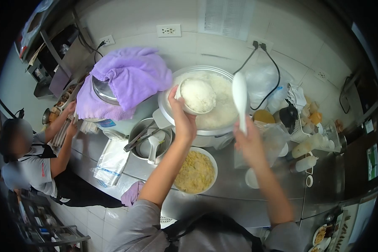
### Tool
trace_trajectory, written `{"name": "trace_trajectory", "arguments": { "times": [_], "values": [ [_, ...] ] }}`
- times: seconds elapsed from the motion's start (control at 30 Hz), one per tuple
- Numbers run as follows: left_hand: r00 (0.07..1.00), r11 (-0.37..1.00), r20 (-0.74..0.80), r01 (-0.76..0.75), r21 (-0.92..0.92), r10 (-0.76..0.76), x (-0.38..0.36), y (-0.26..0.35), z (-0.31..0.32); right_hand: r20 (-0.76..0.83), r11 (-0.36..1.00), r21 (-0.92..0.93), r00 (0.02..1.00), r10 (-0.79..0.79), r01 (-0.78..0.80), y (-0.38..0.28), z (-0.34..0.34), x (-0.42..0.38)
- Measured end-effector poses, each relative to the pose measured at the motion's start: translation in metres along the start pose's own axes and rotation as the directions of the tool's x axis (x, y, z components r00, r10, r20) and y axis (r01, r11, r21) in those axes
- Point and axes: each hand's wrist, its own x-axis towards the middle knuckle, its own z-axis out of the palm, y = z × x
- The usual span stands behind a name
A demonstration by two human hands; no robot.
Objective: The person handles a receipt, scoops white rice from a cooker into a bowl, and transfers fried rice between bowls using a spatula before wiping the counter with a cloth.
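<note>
My left hand [184,119] is closed around a small white bowl [194,112] heaped with white rice [198,94], tilted over the open rice cooker [210,138]. More cooked rice [220,115] fills the cooker below. My right hand [250,140], slightly blurred, grips a white rice paddle [239,96] by its handle, blade up, at the cooker's right side. Nearer to me stands a white bowl [215,166] of yellow, chopped-looking food [194,171]. Left of it, a metal pot [133,136] contains another white paddle [154,147] and tongs [140,140].
Purple towels [134,75] drape a second lidded pot on the left. Plastic bags [111,161] lie on the steel counter [235,203]. Squeeze bottles [304,164] and a white basket [300,134] stand right. A co-worker [42,164] reaches toward a counter at far left.
</note>
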Motion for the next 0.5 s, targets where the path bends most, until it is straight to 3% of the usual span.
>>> {"name": "trace_trajectory", "arguments": {
  "times": [0.03,0.07,0.13,0.23,0.3,0.33,0.43,0.47,0.5],
  "values": [
    [0.998,0.998,-0.023,-0.063,0.016,0.064,-0.014,-0.005,0.008,0.035,0.938,-0.198,0.959,-0.282,0.284,0.004,0.005,-0.013],
    [0.997,0.997,-0.023,-0.078,0.014,0.078,-0.027,-0.011,0.014,0.068,0.761,-0.386,0.838,-0.541,0.522,0.009,0.009,-0.026],
    [0.996,0.996,-0.012,-0.094,0.005,0.094,-0.054,-0.023,0.028,0.024,0.821,-0.365,0.886,-0.464,0.440,0.001,0.020,-0.056],
    [1.000,0.994,-0.002,0.002,-0.112,-0.002,-0.089,-0.032,0.045,0.036,0.825,-0.417,0.914,-0.405,0.382,0.013,-0.025,-0.081],
    [0.992,0.983,0.030,0.124,-0.138,-0.121,-0.120,-0.045,0.051,-0.095,0.975,-0.047,0.971,-0.221,0.218,0.033,-0.055,-0.108],
    [0.980,0.970,0.042,0.198,-0.141,-0.194,-0.139,-0.056,0.056,-0.136,0.980,0.149,0.984,-0.113,0.133,0.046,-0.073,-0.123],
    [0.901,0.891,0.040,0.433,-0.139,-0.432,-0.201,-0.100,0.072,-0.168,0.937,0.336,0.985,-0.044,0.099,0.088,-0.117,-0.173],
    [0.867,0.861,0.147,0.494,-0.119,-0.477,-0.224,-0.117,0.075,-0.200,0.915,0.390,0.979,-0.028,0.106,0.098,-0.128,-0.190],
    [0.823,0.821,0.122,0.565,-0.083,-0.554,-0.250,-0.139,0.080,-0.221,0.903,0.420,0.975,0.000,0.095,0.105,-0.137,-0.209]
  ]
}}
